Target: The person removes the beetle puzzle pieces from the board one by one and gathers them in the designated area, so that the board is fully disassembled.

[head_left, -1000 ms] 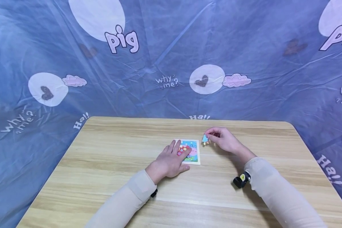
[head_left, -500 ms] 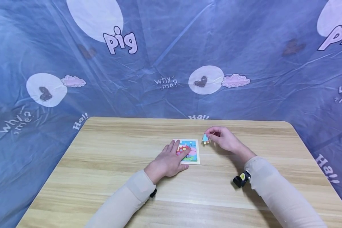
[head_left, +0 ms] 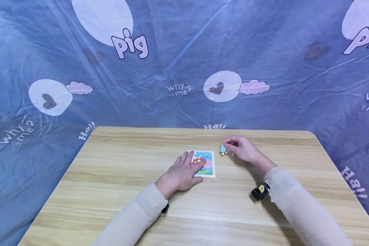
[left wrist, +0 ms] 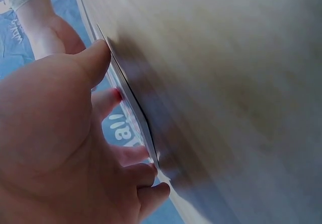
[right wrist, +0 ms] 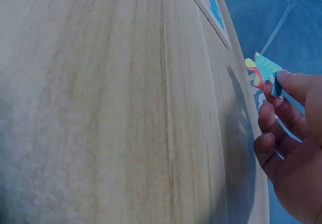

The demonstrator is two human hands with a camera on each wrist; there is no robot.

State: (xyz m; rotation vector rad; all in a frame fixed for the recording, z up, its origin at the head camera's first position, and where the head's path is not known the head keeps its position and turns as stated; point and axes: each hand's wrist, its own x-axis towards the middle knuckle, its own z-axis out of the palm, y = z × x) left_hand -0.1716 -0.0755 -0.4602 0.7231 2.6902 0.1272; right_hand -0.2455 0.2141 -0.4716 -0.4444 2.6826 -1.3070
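A small square jigsaw puzzle (head_left: pixel 208 171) with a pale frame and a pink-faced cartoon picture lies on the table. My left hand (head_left: pixel 181 173) rests on its left part with the fingers spread, covering some of the picture. In the left wrist view, the fingertips (left wrist: pixel 113 96) touch the puzzle along its edge. To the right of the board, my right hand (head_left: pixel 245 149) pinches a light-blue jigsaw piece (right wrist: pixel 267 73) between thumb and fingers. This piece has red and yellow parts and is held above the tabletop, apart from the board.
The wooden table (head_left: pixel 126 150) extends around both hands. Behind it hangs a blue printed cloth (head_left: pixel 160 112). A small black wrist camera (head_left: pixel 259 192) juts from the right sleeve, low over the table.
My right hand and the jigsaw piece have shifted very slightly to the right and away from the board. My left hand stays on the puzzle.
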